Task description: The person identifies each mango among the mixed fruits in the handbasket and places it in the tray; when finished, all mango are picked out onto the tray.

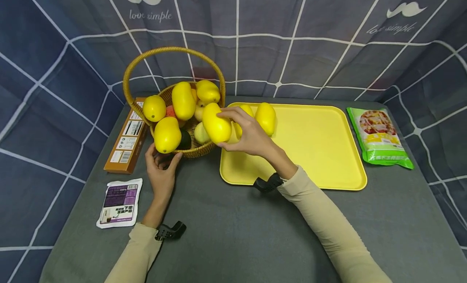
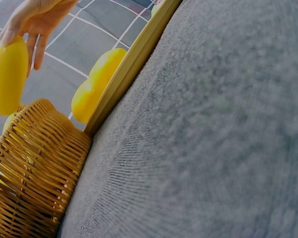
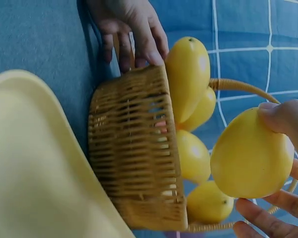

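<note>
In the head view my right hand grips a yellow mango between thumb and fingers, over the right side of the wicker basket. The right wrist view shows this held mango near the rim, apart from the fruit inside. Several yellow mangoes fill the basket, one mango leaning over the front rim. Below it my left hand rests its fingertips against the basket's front left outside. More yellow fruit, including a mango, lies at the left end of the yellow tray.
A brown box lies left of the basket, partly behind its handle. In front of that box is a white and purple pouch. A green food packet lies right of the tray. Grid-patterned cloth hangs behind the grey table.
</note>
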Action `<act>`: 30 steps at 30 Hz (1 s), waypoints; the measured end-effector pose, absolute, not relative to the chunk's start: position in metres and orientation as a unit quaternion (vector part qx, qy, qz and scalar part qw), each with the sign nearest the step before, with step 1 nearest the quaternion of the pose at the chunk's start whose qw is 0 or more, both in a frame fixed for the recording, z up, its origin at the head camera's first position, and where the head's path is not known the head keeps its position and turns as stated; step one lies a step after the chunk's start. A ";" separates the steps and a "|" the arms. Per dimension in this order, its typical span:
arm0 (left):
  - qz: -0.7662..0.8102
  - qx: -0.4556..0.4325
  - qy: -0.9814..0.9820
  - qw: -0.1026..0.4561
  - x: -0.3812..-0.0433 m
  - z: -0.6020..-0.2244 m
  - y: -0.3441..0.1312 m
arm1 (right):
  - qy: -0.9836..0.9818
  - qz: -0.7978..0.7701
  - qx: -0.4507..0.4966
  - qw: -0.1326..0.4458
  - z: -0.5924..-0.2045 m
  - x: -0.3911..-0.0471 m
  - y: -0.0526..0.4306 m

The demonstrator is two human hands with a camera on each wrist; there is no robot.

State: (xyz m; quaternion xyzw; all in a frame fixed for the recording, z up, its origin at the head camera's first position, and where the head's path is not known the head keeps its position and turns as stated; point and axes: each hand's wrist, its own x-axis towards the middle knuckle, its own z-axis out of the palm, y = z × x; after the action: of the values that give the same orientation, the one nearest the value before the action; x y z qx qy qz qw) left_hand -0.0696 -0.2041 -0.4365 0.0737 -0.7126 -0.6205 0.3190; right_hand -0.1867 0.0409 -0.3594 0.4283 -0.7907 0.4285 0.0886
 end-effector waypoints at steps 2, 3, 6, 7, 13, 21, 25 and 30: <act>-0.619 0.074 -0.714 0.319 -0.069 -0.437 -0.204 | -0.790 0.433 0.425 0.093 -0.360 -0.188 0.046; -0.617 0.075 -0.716 0.319 -0.069 -0.436 -0.204 | -0.791 0.434 0.422 0.094 -0.360 -0.188 0.049; -0.615 0.076 -0.717 0.320 -0.068 -0.436 -0.204 | -0.792 0.438 0.413 0.098 -0.362 -0.191 0.059; -0.615 0.076 -0.716 0.320 -0.068 -0.436 -0.204 | -0.794 0.439 0.409 0.100 -0.363 -0.193 0.063; -0.621 0.074 -0.711 0.321 -0.069 -0.436 -0.204 | -0.803 0.445 0.381 0.111 -0.367 -0.201 0.088; -0.615 0.081 -0.716 0.321 -0.070 -0.434 -0.204 | -0.828 0.441 0.325 0.118 -0.373 -0.209 0.128; -0.614 0.086 -0.717 0.319 -0.070 -0.435 -0.204 | -0.837 0.440 0.303 0.118 -0.377 -0.213 0.144; -0.614 0.085 -0.718 0.316 -0.070 -0.436 -0.204 | -0.850 0.441 0.267 0.110 -0.383 -0.217 0.163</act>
State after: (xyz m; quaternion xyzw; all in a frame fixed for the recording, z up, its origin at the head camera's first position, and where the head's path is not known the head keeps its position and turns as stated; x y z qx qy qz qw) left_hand -0.0700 -0.2036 -0.4359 0.0850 -0.7179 -0.6144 0.3162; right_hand -0.2174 0.1628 -0.3830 0.2672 -0.8499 0.4408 0.1099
